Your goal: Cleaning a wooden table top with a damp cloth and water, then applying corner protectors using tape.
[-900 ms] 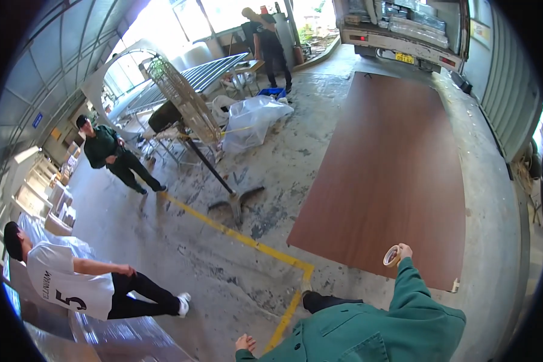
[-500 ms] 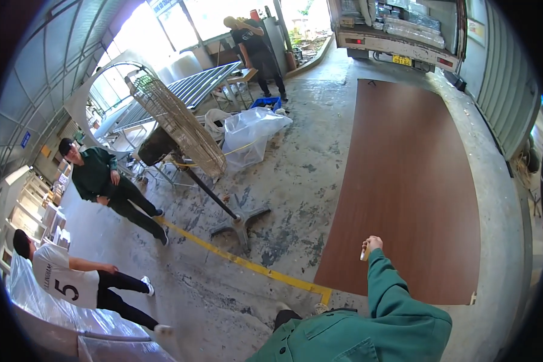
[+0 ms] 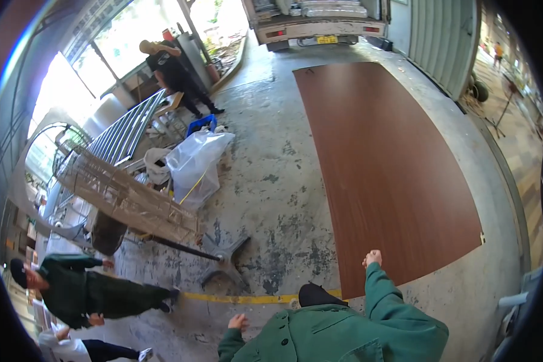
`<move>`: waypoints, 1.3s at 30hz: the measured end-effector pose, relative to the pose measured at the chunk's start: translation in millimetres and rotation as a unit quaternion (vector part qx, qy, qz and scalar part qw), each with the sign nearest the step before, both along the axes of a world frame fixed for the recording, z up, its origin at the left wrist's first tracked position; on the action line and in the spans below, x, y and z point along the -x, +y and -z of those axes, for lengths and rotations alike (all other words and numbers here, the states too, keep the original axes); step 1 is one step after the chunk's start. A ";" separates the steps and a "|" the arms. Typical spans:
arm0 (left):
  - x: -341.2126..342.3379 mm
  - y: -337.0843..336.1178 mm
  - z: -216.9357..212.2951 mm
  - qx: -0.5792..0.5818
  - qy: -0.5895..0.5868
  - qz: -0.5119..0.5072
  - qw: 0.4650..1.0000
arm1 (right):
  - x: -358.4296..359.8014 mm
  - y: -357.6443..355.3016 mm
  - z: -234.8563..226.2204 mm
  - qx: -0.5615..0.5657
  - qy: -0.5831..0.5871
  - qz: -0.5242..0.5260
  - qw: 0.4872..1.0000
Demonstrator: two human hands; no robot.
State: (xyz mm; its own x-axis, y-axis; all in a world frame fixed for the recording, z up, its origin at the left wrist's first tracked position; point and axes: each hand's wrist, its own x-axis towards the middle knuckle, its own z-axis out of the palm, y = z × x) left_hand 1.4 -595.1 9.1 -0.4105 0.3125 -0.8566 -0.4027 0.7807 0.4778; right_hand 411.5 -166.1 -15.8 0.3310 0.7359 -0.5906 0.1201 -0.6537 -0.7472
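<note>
My right hand [image 3: 372, 258], at the end of a green sleeve, is closed in front of me, over the near end of a large brown wood-grain sheet [image 3: 398, 175]. I cannot make out what sits inside its fingers. The sheet lies flat on the concrete floor, and I see no contact between hand and sheet. Low and to the left, my left hand [image 3: 238, 322] hangs beside my green jacket. It is small and blurred, so how its fingers lie is unclear.
A tilted pedestal fan [image 3: 127, 193] stands on a cross-shaped base [image 3: 225, 260] at left. Clear plastic wrap [image 3: 199, 163] and a blue crate [image 3: 201, 124] lie beyond. Two people are at left, another person [image 3: 178, 75] farther back. A truck [image 3: 317, 27] stands at the far end.
My view has swung right; the sheet now lies more fully in front of me. My left hand has come into view. The pale object seen in my right hand no longer shows clearly.
</note>
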 end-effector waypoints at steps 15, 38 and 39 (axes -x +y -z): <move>123.8 456.2 -0.6 -0.100 0.105 0.427 0.892 | -1.9 71.4 34.4 0.076 -0.031 0.373 0.924; 499.1 907.8 64.9 -0.001 0.065 0.253 0.965 | 334.4 592.8 -39.7 0.027 -0.061 0.162 0.984; 547.5 930.0 73.5 -0.052 0.161 0.311 0.935 | 367.1 605.1 -46.1 0.034 -0.025 0.137 0.990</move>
